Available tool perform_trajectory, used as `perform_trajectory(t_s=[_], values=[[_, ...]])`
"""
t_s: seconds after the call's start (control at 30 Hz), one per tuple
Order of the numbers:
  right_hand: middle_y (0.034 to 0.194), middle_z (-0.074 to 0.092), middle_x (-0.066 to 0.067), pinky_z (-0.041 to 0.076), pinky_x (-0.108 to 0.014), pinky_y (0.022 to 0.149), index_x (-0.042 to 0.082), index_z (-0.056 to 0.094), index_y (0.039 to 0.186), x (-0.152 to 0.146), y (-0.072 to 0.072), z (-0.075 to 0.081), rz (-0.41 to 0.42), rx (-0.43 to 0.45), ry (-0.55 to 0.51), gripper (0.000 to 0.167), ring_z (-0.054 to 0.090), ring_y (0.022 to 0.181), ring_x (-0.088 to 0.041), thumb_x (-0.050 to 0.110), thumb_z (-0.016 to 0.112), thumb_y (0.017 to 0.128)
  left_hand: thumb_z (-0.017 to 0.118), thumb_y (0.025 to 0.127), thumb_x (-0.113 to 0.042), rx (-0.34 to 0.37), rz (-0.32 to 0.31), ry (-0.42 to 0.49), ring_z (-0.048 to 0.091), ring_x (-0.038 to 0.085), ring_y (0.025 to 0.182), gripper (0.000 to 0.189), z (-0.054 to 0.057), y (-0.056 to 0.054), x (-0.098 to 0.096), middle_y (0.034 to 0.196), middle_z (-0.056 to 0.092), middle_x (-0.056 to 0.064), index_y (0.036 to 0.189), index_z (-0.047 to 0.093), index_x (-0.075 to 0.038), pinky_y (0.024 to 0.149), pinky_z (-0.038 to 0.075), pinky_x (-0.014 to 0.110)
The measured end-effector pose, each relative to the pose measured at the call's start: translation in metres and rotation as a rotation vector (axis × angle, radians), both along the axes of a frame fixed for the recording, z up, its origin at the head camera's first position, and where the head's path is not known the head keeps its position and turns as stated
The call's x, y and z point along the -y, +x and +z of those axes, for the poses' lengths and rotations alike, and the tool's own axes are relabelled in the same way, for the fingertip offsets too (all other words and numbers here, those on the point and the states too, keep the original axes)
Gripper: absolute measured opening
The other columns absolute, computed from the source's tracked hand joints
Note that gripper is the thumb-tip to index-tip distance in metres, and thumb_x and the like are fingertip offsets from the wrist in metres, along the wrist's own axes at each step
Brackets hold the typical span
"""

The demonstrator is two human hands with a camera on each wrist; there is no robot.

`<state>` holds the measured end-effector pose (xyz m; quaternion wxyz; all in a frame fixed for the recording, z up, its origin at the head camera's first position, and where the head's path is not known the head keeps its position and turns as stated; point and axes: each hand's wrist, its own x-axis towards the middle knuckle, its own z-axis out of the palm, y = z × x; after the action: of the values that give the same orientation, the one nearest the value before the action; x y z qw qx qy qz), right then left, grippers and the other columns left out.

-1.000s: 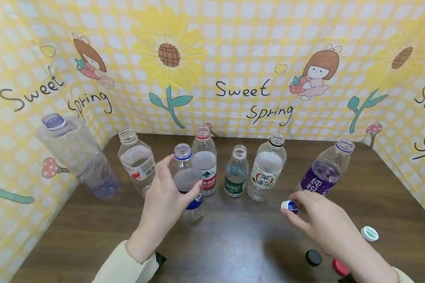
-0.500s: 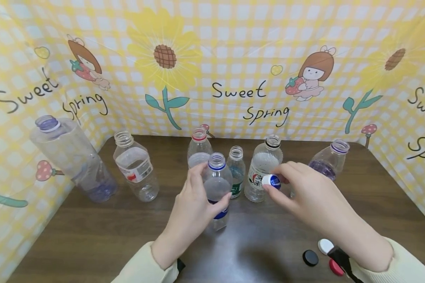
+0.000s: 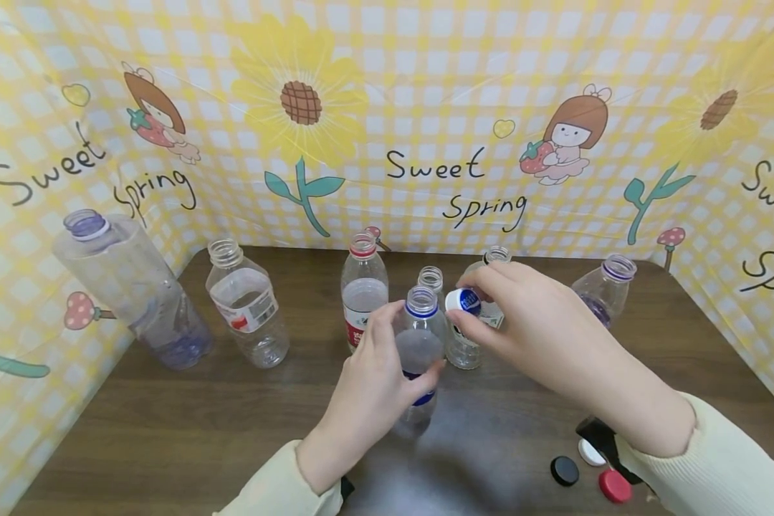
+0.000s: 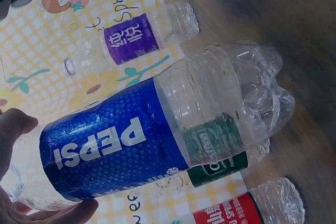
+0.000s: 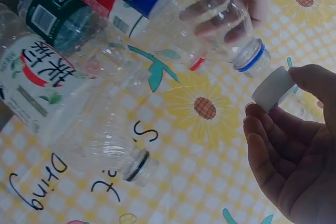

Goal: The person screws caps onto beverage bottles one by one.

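Note:
My left hand grips a clear plastic Pepsi bottle by its upper part. The bottle stands nearly upright in the head view, its uncapped neck ringed in blue. Between thumb and fingers, my right hand pinches a white bottle cap with a blue printed top. That cap is just beside the bottle's mouth, slightly to its right and apart from it. Behind the hands stand a small green-label bottle and a jasmine-drink bottle, both partly hidden in the head view.
More uncapped bottles line the back: a tall bluish bottle, a white-label bottle, a red-label bottle and a purple-label bottle. Black, white and red caps lie by my right sleeve. A patterned cloth hangs behind.
My left hand has carried the Pepsi bottle rightward and a little toward me. My right hand has come left and up with the cap, closing in on the bottle's mouth.

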<state>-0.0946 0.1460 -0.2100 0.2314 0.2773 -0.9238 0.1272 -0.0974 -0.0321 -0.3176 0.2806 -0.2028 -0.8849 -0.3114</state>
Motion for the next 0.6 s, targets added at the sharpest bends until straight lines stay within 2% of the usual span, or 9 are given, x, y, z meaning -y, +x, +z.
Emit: perform_trajectory(t_s=[0.2,0.43,0.6], values=[[0.089,0.065,0.002,0.053,-0.034,0.068,0.014,0.067,0.1,0.006,-0.004,0.005,0.024,0.02,0.037,0.02,0.063,0.085,-0.013,0.027,0.071,0.084,0.083,0.07,-0.03,-0.037,-0.023,-0.012,0.061,0.022,0.099,0.079,-0.004,0.002,-0.003,0.12,0.053,0.012,0.127,0.037,-0.001,0.067,0.057,0.037],[0.091,0.066,-0.001,0.052,-0.034,0.064,0.011,0.067,0.103,0.009,-0.008,0.003,0.076,0.0,0.063,0.023,0.063,0.082,-0.015,0.025,0.07,0.086,0.085,0.068,-0.031,-0.073,-0.027,-0.034,0.061,0.025,0.105,0.081,-0.008,0.003,-0.006,0.12,0.052,0.014,0.126,0.038,0.0,0.07,0.058,0.037],[0.096,0.066,-0.001,0.052,-0.034,0.066,0.009,0.067,0.109,0.012,-0.011,0.003,0.105,0.038,0.092,0.025,0.062,0.083,-0.015,0.024,0.067,0.088,0.085,0.066,-0.032,-0.096,-0.018,-0.037,0.061,0.024,0.104,0.082,-0.01,0.003,-0.007,0.119,0.053,0.013,0.126,0.039,0.0,0.067,0.058,0.036]])
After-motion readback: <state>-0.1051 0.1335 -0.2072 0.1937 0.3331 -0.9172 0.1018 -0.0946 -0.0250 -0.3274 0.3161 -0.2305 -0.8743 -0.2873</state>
